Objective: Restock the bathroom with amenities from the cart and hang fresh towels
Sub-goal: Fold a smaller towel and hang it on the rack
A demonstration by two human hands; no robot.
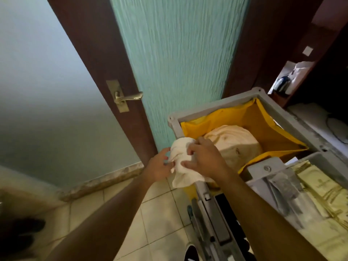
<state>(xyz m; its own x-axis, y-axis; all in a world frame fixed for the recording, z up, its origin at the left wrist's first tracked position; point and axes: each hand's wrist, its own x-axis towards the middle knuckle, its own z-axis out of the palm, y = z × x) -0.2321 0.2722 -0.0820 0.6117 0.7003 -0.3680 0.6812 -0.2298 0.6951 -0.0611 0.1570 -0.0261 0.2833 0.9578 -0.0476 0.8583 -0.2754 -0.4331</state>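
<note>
tiled floor (pixel 160 219) meets cart (pixel 211 110) by the door. left hand (pixel 158 167) and right hand (pixel 205 160) both pinch a bunched white towel (pixel 181 162) over the cart's near-left corner, beside the yellow bag (pixel 263 129). risk: a loose pinch drops it onto the floor.

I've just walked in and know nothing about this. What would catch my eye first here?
Probably the bright yellow laundry bag in the grey cart at right, with a cream bundle of linen inside. Right at its near corner, the left hand and right hand both grip a crumpled white towel. To the left stands a dark wooden door with a brass handle.
</note>
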